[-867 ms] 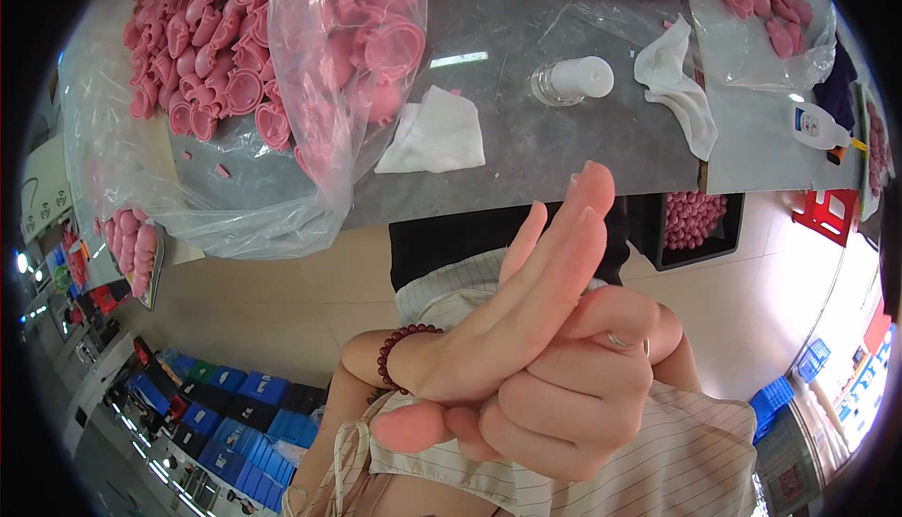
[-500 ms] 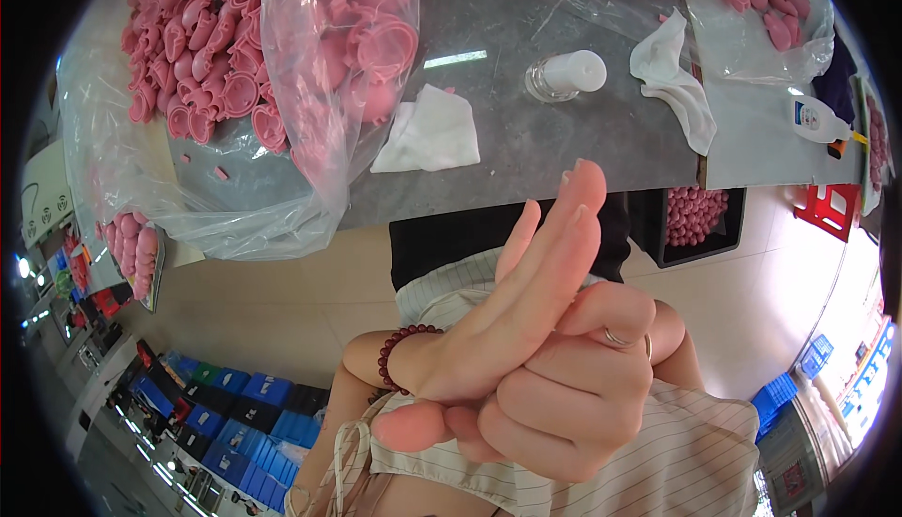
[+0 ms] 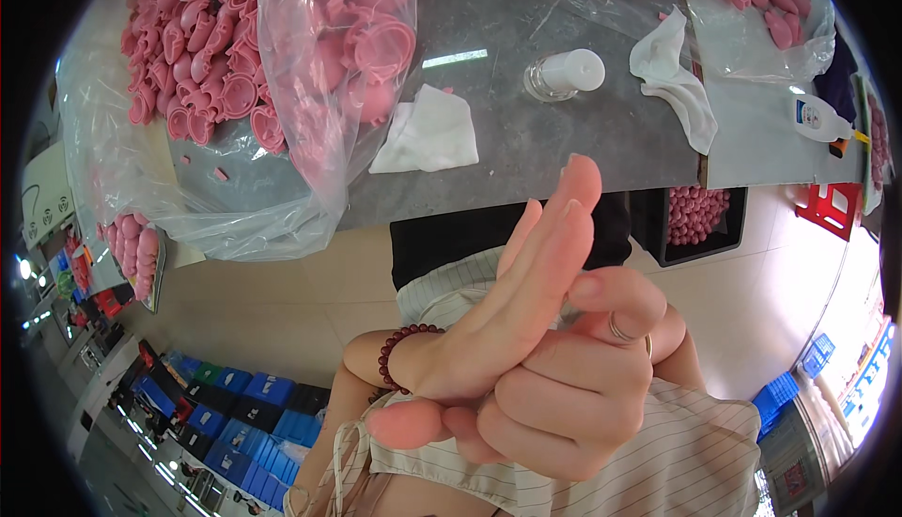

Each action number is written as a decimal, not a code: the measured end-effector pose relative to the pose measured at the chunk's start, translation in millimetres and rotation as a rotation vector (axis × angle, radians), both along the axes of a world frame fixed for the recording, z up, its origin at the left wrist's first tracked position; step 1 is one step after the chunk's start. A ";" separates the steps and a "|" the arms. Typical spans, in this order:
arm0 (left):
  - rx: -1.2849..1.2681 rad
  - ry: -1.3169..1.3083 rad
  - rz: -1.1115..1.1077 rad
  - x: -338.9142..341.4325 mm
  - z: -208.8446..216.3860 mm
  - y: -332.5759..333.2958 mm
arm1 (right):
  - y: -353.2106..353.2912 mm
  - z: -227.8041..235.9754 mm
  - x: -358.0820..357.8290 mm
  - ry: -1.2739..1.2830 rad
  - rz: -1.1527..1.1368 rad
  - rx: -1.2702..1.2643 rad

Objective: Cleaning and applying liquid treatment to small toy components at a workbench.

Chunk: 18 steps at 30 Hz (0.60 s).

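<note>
Over my lap, my left hand (image 3: 512, 306) is held with its fingers stretched up and to the right, edge toward the view. A dark red bead bracelet (image 3: 385, 359) circles that wrist. My right hand (image 3: 573, 404) is pressed against it, fingers curled around its lower part. The ringed, bent index finger of the right hand rests by the side of the left fingers. Neither hand shows any object in it. A folded white cloth (image 3: 432, 132) lies on the grey table (image 3: 489, 184) beyond them, and a clear bottle with a white cap (image 3: 564, 76) lies farther right.
Pink plastic shells (image 3: 197, 38) are heaped at the left, with a clear plastic bag (image 3: 301, 207) hanging over the edge. Another white cloth (image 3: 676, 80) and a white squeeze bottle (image 3: 819, 119) lie right. A black bin (image 3: 662, 235) of pink pieces sits below the table.
The index finger of my right hand has lifted and shifted slightly right, its tip now more in view. The left fingers have shifted slightly left; objects on the table stay put.
</note>
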<state>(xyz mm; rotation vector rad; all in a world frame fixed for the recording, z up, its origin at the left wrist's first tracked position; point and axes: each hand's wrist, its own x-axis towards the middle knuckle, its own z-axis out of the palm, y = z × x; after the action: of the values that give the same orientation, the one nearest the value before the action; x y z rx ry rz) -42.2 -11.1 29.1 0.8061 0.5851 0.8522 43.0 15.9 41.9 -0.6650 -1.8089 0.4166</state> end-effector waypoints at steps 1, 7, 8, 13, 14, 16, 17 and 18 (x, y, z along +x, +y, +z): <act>-0.037 -0.195 -0.024 2.4 0.7 1.1 | 1.4 0.2 -0.6 0.012 0.004 0.000; -0.263 -1.371 -0.147 25.0 0.7 0.0 | -6.4 -10.7 -5.0 0.033 -0.034 0.067; -0.299 -1.565 -0.163 30.1 2.6 0.0 | -4.3 -8.7 -4.8 0.036 -0.031 0.066; -0.505 -2.544 -0.258 57.1 7.2 5.4 | -1.2 -6.8 1.4 -0.019 0.015 0.069; -0.499 -2.541 -0.253 63.5 9.0 8.0 | -2.1 -7.3 1.9 -0.037 0.038 0.077; -0.333 -2.710 -0.687 74.2 14.8 16.2 | -3.7 -6.8 3.5 -0.075 0.076 0.097; -0.334 -2.708 -0.687 74.1 17.5 18.0 | -4.8 -6.0 4.6 -0.095 0.093 0.107; -0.424 -2.717 -0.626 73.8 20.2 19.2 | -6.0 -4.9 5.5 -0.113 0.110 0.118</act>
<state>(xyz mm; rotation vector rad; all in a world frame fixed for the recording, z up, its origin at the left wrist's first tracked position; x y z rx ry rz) 31.6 8.1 49.4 -0.8959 -1.7530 0.4913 48.5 9.9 37.0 -0.5172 -1.9677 0.3479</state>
